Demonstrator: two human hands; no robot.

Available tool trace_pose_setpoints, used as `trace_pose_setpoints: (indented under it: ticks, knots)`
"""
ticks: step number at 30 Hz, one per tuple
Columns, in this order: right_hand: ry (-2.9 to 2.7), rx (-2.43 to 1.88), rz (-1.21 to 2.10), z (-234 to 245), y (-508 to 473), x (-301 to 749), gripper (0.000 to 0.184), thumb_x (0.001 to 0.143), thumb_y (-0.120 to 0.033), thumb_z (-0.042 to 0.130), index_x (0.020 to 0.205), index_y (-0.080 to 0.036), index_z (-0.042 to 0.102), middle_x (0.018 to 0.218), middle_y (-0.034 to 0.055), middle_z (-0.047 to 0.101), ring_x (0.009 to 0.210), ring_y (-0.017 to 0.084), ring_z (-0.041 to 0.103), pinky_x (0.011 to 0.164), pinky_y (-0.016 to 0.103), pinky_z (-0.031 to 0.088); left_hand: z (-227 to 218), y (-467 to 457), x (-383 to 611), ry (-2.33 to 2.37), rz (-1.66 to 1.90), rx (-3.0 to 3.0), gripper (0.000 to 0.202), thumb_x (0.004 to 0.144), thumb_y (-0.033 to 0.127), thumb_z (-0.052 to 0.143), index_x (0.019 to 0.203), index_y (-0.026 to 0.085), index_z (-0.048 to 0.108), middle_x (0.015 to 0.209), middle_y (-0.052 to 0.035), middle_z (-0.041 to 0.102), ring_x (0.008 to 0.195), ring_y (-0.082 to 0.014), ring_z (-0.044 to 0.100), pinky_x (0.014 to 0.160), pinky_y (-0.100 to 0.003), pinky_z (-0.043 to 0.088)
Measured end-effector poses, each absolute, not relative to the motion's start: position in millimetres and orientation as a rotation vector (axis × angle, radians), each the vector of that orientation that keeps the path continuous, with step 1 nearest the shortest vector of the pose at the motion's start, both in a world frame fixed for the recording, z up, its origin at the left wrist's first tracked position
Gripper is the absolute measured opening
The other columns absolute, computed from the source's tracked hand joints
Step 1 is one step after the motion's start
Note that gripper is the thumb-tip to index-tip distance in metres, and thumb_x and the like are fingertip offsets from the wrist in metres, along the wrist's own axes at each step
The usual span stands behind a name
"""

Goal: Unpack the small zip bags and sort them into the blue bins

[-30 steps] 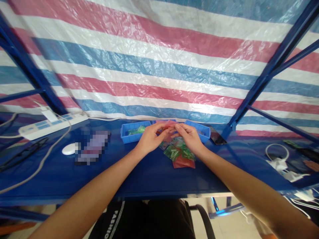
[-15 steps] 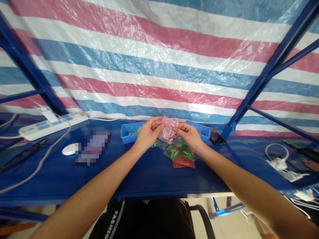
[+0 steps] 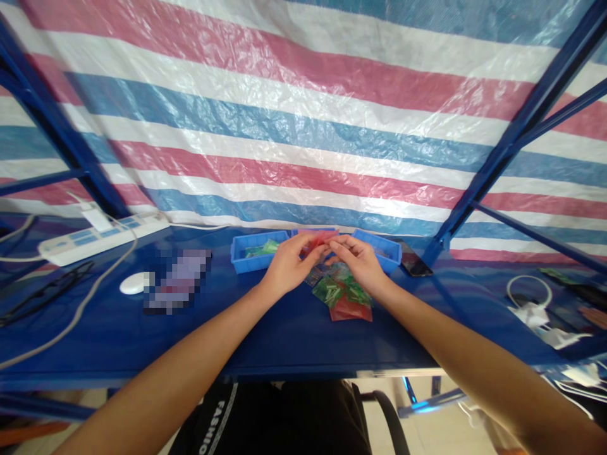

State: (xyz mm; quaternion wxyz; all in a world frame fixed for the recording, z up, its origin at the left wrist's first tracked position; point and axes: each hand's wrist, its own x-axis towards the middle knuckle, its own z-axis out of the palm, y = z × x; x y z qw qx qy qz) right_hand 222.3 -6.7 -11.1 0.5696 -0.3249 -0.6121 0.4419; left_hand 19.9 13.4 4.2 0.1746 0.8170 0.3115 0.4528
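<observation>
Between my left hand (image 3: 290, 260) and my right hand (image 3: 356, 258) is a small red-tinted plastic bag (image 3: 322, 239), tilted nearly edge-on. The fingers of both hands are closed on it, and they hide its lower part. Just below and to the right, a pile of small green plastic bags (image 3: 337, 289) with pale pieces inside lies on a red plastic bag (image 3: 351, 309). Left of my left hand stands a blue bin (image 3: 241, 263) holding green bags. Another blue bin (image 3: 391, 260) sits beyond my right hand, partly covered by it.
On the blue table (image 3: 265, 341) are a white power strip (image 3: 104, 239), a white mouse-like object (image 3: 133, 284), a blurred-out item (image 3: 177, 281) and a dark phone (image 3: 415, 260). White cables and chargers (image 3: 533, 313) lie at the right. A striped tarp (image 3: 303, 126) hangs behind.
The red-tinted bag has tipped from facing me to nearly edge-on. My hands have come slightly closer together, and more of the left bin's contents shows.
</observation>
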Motion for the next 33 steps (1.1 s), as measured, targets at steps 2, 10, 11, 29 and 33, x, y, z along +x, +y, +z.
trace_pose_setpoints:
  ticks: [2, 10, 11, 29, 33]
  knots:
    - [-1.404, -0.799, 0.958, -13.1, -4.2, 223.7, 0.036, 0.088, -0.058, 0.079, 0.103, -0.026, 0.074, 0.099, 0.004, 0.077, 0.088, 0.023, 0.072, 0.075, 0.036, 0.062, 5.3, 16.3, 16.9, 0.935, 1.333, 2.206, 0.031, 0.104, 0.045, 0.062, 0.114, 0.021, 0.078, 0.096, -0.0051, 0.077, 0.08, -0.0208, 0.068, 0.072, -0.032, 0.052]
    - [-1.416, -0.82, 0.901, -16.3, 2.4, 226.4, 0.044, 0.081, -0.054, 0.087, 0.113, -0.029, 0.071, 0.106, 0.0023, 0.077, 0.091, 0.022, 0.071, 0.078, 0.036, 0.061, 0.1, 22.0, 20.5, 0.8, 1.264, 1.959, 0.042, 0.098, 0.052, 0.068, 0.123, 0.019, 0.076, 0.108, -0.0072, 0.08, 0.087, -0.0229, 0.071, 0.075, -0.032, 0.057]
    - [-1.441, -0.832, 0.931, -15.9, 2.4, 226.5, 0.039, 0.081, -0.055, 0.086, 0.106, -0.027, 0.073, 0.098, 0.0018, 0.078, 0.084, 0.021, 0.07, 0.076, 0.037, 0.06, -0.4, 22.1, 21.1, 0.792, 1.269, 1.949, 0.042, 0.099, 0.051, 0.068, 0.124, 0.019, 0.076, 0.11, -0.0077, 0.079, 0.09, -0.0234, 0.072, 0.077, -0.032, 0.057]
    - [-1.369, -0.732, 1.117, -9.3, -7.9, 222.5, 0.039, 0.092, -0.064, 0.073, 0.096, -0.025, 0.076, 0.104, 0.0066, 0.079, 0.097, 0.025, 0.075, 0.086, 0.041, 0.063, -2.6, 18.5, 20.5, 0.921, 1.206, 2.34, 0.029, 0.101, 0.045, 0.065, 0.114, 0.021, 0.076, 0.101, -0.0083, 0.077, 0.089, -0.0264, 0.07, 0.083, -0.04, 0.056]
    - [-1.295, -0.796, 0.949, -10.9, -1.0, 227.0, 0.037, 0.088, -0.059, 0.08, 0.101, -0.026, 0.075, 0.096, 0.0041, 0.077, 0.09, 0.022, 0.073, 0.077, 0.036, 0.062, -2.6, 26.1, 15.8, 0.952, 1.359, 2.089, 0.03, 0.101, 0.046, 0.066, 0.113, 0.021, 0.078, 0.103, -0.0066, 0.079, 0.087, -0.0244, 0.071, 0.079, -0.036, 0.055]
